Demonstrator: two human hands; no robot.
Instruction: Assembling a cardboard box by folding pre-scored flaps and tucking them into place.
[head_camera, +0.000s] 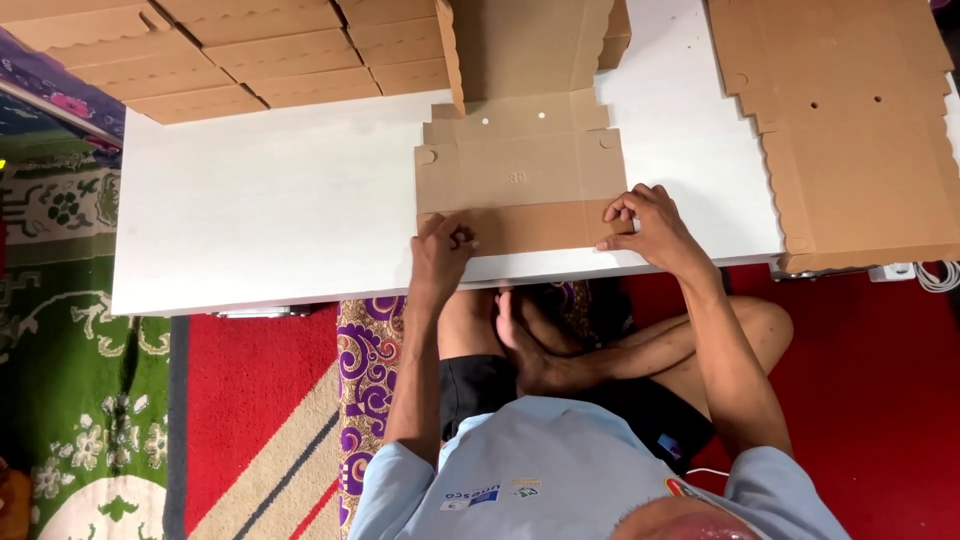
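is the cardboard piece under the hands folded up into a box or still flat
Mostly flat: the cardboard blank lies on the white table; its far flap stands up.

- A low white bench stands across the middle of the view, its top smooth and evenly lit with soft shadows.
- Under and right of it lies a plain red floor covering.
- At the left lies a green carpet with pale flower and scroll patterns.
- Beside it runs a red rug with a cream diagonal band and dark stripe.
- A purple and gold patterned strip runs between the rugs, near the bench's front edge.
- White cables coil at the bench's right end.
- A purple floral cloth shows at the upper left corner.
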